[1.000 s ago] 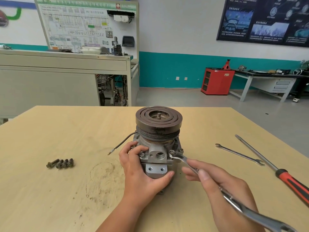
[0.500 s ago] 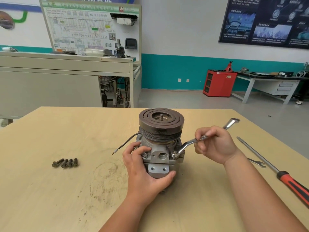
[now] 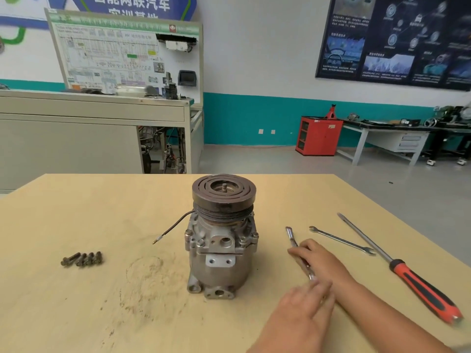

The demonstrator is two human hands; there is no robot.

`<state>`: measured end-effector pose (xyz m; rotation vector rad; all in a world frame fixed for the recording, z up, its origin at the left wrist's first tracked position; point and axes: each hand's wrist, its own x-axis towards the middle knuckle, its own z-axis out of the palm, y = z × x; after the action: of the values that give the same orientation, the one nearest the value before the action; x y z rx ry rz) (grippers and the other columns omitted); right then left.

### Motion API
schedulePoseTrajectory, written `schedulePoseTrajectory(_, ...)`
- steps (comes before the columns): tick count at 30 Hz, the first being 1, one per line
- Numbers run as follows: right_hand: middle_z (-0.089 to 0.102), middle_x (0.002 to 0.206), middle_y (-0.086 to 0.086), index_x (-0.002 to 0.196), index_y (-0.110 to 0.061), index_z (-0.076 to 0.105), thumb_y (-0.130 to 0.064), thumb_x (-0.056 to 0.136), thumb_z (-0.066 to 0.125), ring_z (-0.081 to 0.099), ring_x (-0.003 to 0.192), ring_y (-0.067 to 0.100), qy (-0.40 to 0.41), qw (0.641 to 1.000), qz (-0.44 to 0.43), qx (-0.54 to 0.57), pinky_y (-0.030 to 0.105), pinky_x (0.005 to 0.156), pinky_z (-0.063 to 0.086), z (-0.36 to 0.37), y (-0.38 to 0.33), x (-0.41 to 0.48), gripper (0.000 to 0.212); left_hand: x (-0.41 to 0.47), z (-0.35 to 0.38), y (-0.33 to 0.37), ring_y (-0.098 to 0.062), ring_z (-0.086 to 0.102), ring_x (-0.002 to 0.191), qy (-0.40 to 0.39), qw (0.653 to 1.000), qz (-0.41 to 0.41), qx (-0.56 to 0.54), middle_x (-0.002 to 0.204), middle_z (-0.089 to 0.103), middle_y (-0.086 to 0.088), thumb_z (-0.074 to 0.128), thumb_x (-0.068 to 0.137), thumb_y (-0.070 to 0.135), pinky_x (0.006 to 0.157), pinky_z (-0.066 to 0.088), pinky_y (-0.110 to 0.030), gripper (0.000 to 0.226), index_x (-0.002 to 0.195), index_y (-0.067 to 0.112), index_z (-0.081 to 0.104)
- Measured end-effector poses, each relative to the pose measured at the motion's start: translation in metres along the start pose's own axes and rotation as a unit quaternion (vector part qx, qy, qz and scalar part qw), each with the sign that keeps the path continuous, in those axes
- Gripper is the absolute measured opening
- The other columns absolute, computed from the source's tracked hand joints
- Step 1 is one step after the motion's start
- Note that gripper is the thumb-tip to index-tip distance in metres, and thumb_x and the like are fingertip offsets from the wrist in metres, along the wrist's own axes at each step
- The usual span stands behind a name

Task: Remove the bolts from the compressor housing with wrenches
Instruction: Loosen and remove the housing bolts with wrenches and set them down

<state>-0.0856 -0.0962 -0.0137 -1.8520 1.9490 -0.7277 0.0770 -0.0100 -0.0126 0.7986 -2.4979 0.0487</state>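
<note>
Compressor housing (image 3: 221, 250): one unit, standing upright at the middle of the table (image 3: 76, 314) with the pulley end up. Neither hand touches it. We note bolt heads (image 3: 200, 242) seated on its flange.

Loose bolts (image 3: 81, 259): four, lying side by side in a row at 9 o'clock from the housing, well apart from it.

Wrenches: two, both at 3 o'clock. The right hand (image 3: 321, 261) lies over the nearer wrench (image 3: 293, 240), fingers curled across its shank. The second wrench (image 3: 341, 241) lies free just beyond.

Screwdriver (image 3: 407, 273): one, red and black handle, beside the second wrench.

The left hand (image 3: 305, 304) is blurred; its fingers look extended and grasp nothing, reaching towards the held wrench's near end.
</note>
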Motion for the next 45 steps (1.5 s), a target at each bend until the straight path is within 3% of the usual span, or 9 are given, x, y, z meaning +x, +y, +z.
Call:
schedulePoseTrajectory(5, 0.057, 0.117, -0.006, 0.111, -0.032, 0.056, -0.042, 0.094, 0.044, 0.05, 0.109, 0.019, -0.041, 0.981, -0.059, -0.181, 0.03, 0.086, 0.037, 0.0, -0.01, 0.007, 0.023, -0.013, 0.013, 0.002, 0.017, 0.058, 0.094, -0.127, 0.974, -0.094, -0.162, 0.107, 0.063, 0.034, 0.025, 0.081, 0.048, 0.088, 0.036, -0.003, 0.047, 0.097, 0.054, 0.069)
schedulePoseTrajectory(8, 0.037, 0.142, -0.007, 0.142, -0.035, 0.036, -0.014, 0.098, 0.034, 0.037, 0.128, 0.017, -0.059, 0.944, -0.135, -0.294, 0.025, 0.102, 0.029, -0.008, -0.014, 0.003, 0.049, -0.019, 0.019, -0.009, -0.003, 0.032, 0.136, 0.048, 0.98, -0.056, -0.186, 0.149, 0.038, 0.01, 0.046, 0.097, 0.025, 0.114, 0.016, -0.021, 0.038, 0.134, 0.03, 0.054)
schedulePoseTrajectory(14, 0.06, 0.089, -0.006, 0.096, -0.029, 0.066, -0.014, 0.086, 0.062, 0.055, 0.082, -0.001, 0.13, 0.932, -0.286, 0.179, 0.006, 0.069, 0.036, -0.015, -0.094, -0.027, 0.019, -0.038, -0.026, -0.013, 0.002, 0.054, 0.111, 0.214, 0.899, -0.153, -0.351, 0.136, 0.046, 0.011, 0.06, 0.071, 0.035, 0.089, 0.042, -0.011, 0.053, 0.121, 0.044, 0.051)
schedulePoseTrajectory(20, 0.059, 0.076, -0.007, 0.086, -0.018, 0.072, -0.015, 0.08, 0.073, 0.053, 0.065, 0.001, 0.044, 0.961, -0.25, 0.11, 0.013, 0.067, 0.041, -0.004, -0.136, -0.037, 0.007, -0.043, -0.051, -0.012, -0.006, 0.062, 0.097, 0.322, 0.831, -0.229, -0.391, 0.142, 0.041, 0.009, 0.056, 0.061, 0.039, 0.077, 0.048, -0.02, 0.069, 0.128, 0.025, 0.048)
schedulePoseTrajectory(25, 0.065, 0.068, -0.01, 0.074, -0.026, 0.067, -0.009, 0.083, 0.068, 0.052, 0.06, 0.0, 0.128, 0.921, -0.21, 0.304, 0.015, 0.063, 0.043, -0.032, -0.152, -0.047, 0.019, -0.045, -0.057, -0.011, -0.007, 0.061, 0.102, 0.341, 0.804, -0.241, -0.423, 0.138, 0.049, 0.001, 0.056, 0.062, 0.037, 0.079, 0.046, -0.019, 0.067, 0.129, 0.03, 0.049)
schedulePoseTrajectory(28, 0.065, 0.072, -0.009, 0.083, -0.023, 0.072, -0.003, 0.08, 0.07, 0.058, 0.065, 0.002, 0.017, 0.881, -0.246, 0.403, 0.013, 0.065, 0.047, -0.026, -0.168, -0.078, 0.02, -0.058, -0.064, -0.02, -0.01, 0.063, 0.094, 0.418, 0.748, -0.228, -0.462, 0.12, 0.063, 0.007, 0.059, 0.062, 0.031, 0.075, 0.048, -0.02, 0.054, 0.115, 0.041, 0.061)
schedulePoseTrajectory(31, 0.068, 0.075, -0.007, 0.086, -0.028, 0.074, -0.011, 0.074, 0.067, 0.064, 0.07, 0.004, -0.123, 0.862, -0.227, 0.436, 0.017, 0.066, 0.051, 0.02, -0.19, -0.109, 0.022, -0.086, -0.072, -0.045, -0.006, 0.064, 0.084, 0.502, 0.662, -0.274, -0.486, 0.097, 0.071, 0.006, 0.063, 0.06, 0.019, 0.072, 0.05, -0.019, 0.047, 0.106, 0.012, 0.065)
schedulePoseTrajectory(38, 0.066, 0.083, -0.002, 0.101, -0.016, 0.061, -0.008, 0.09, 0.055, 0.064, 0.076, 0.007, -0.161, 0.917, -0.219, 0.292, 0.019, 0.072, 0.05, 0.149, -0.27, -0.076, 0.015, -0.166, -0.105, -0.124, -0.009, 0.069, 0.09, 0.506, 0.574, -0.455, -0.454, 0.1, 0.073, 0.002, 0.042, 0.095, 0.0, 0.079, 0.05, -0.029, 0.032, 0.103, 0.018, 0.067)
schedulePoseTrajectory(45, 0.062, 0.117, 0.005, 0.107, -0.018, 0.064, -0.025, 0.092, 0.054, 0.05, 0.114, 0.023, -0.112, 0.955, -0.275, 0.008, 0.034, 0.087, 0.044, 0.243, -0.334, -0.019, 0.019, -0.217, -0.139, -0.192, -0.015, 0.049, 0.119, 0.479, 0.574, -0.553, -0.367, 0.133, 0.054, -0.001, 0.046, 0.098, 0.02, 0.1, 0.038, -0.034, 0.035, 0.13, 0.009, 0.053)
